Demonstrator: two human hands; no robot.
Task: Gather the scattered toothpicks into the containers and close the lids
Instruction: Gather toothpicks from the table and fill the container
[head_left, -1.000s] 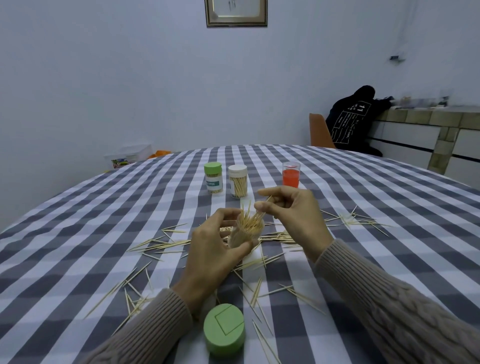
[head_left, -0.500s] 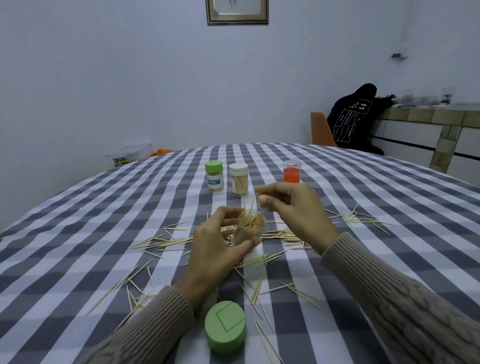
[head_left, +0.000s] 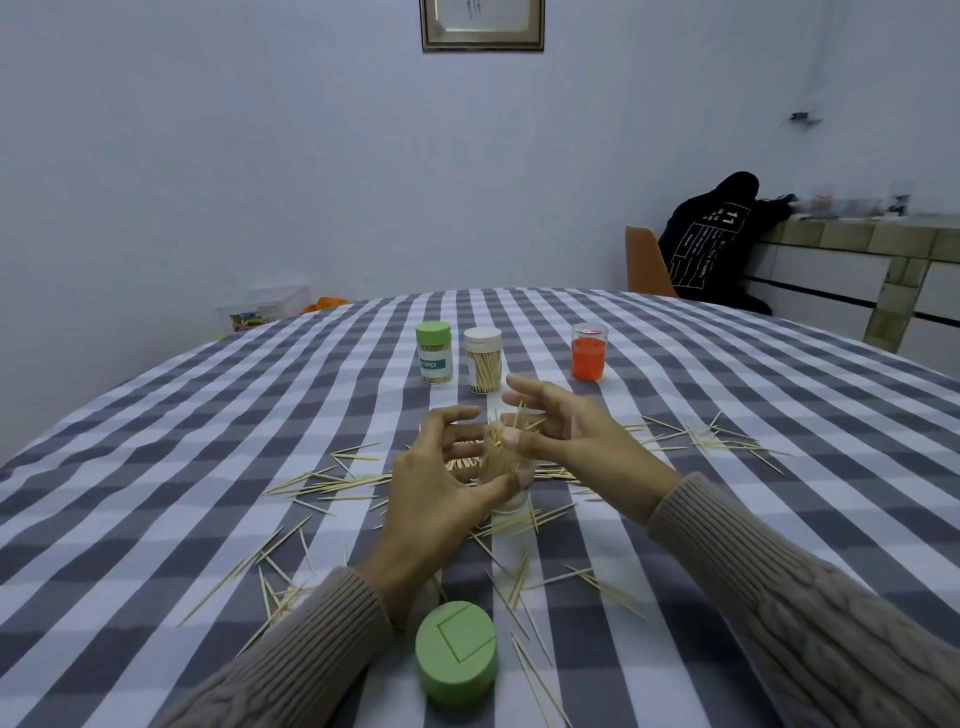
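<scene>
Two hands working: my left hand (head_left: 441, 478) is gripping the slippery clear container (head_left: 506, 467) low; right hand (head_left: 566, 431), fingers spread, is tamping light, springy toothpicks (head_left: 511, 434).

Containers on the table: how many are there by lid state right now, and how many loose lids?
Closed with a lid: 2, the green-lidded jar and the white-lidded jar
Open, no lid: 2, the orange cup and the clear jar gripped by the left hand
Loose lids: 1, the green lid
Total: 5
</scene>
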